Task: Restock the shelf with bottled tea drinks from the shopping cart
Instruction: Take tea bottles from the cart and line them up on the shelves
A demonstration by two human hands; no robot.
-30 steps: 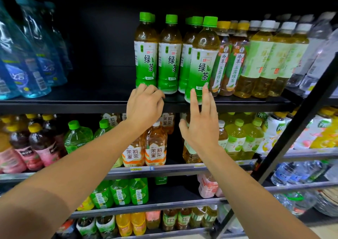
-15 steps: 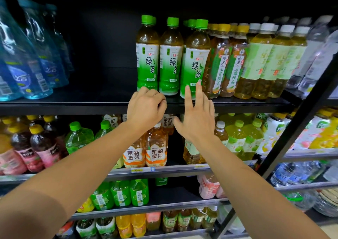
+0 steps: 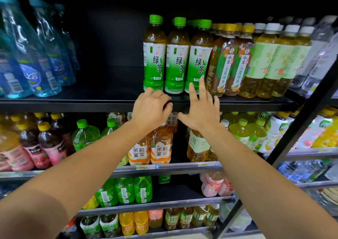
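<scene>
Three green-capped green tea bottles stand upright in a row at the front of the black upper shelf [image 3: 73,104]: a left one [image 3: 154,55], a middle one [image 3: 177,59] and a right one [image 3: 199,55], with more behind them. My left hand [image 3: 150,108] sits at the shelf edge below the left bottle, fingers curled and holding nothing. My right hand [image 3: 201,110] is spread, and its straight fingertips touch the bottom of the right bottle's label. The shopping cart is out of view.
Blue water bottles [image 3: 33,55] stand at the far left of the same shelf, with a bare gap [image 3: 109,85] between them and the green tea. Yellow-capped [image 3: 230,61] and white-capped [image 3: 270,59] tea bottles fill the right. A black slanted bar [image 3: 301,129] crosses at right.
The right green tea bottle, tilted and forward a second ago, has been pushed back upright into line with the other two. My right fingers followed it; my left hand barely moved.
</scene>
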